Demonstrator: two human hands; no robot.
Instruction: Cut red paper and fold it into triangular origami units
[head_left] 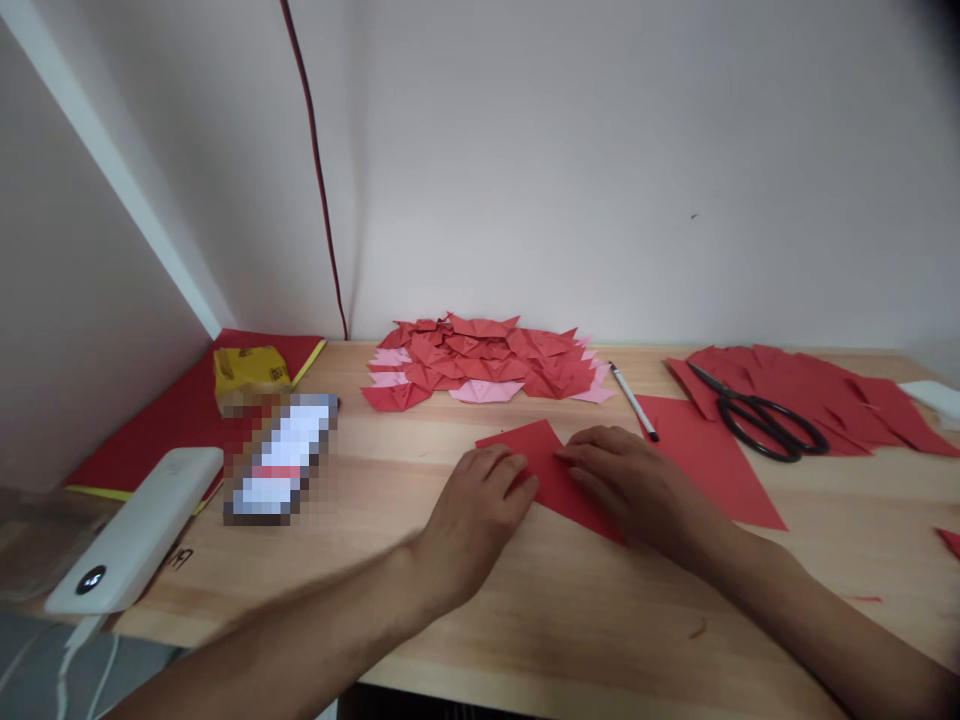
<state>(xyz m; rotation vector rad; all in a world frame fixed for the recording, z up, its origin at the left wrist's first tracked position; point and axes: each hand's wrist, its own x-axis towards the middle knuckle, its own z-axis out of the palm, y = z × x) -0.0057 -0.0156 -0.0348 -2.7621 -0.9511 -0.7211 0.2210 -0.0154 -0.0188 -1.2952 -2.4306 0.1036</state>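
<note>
A red sheet of paper (546, 470) lies turned at an angle on the wooden table, between my two hands. My left hand (484, 505) has its fingers curled over the left part of the sheet, gripping it against the table. From the other side, my right hand (637, 485) holds the sheet down with bent fingers pressed together; its palm covers part of the paper. Another flat red sheet (716, 465) lies partly behind my right hand. Near it rests a white pen (634, 402) with a dark end.
Folded red and pink paper pieces (487, 360) are heaped by the wall. Black-handled scissors (765, 415) lie on red sheets (795, 385) at right. On the left are a phone (289, 455), a white power bank (142, 530) with a cable, and a yellow packet (251, 372).
</note>
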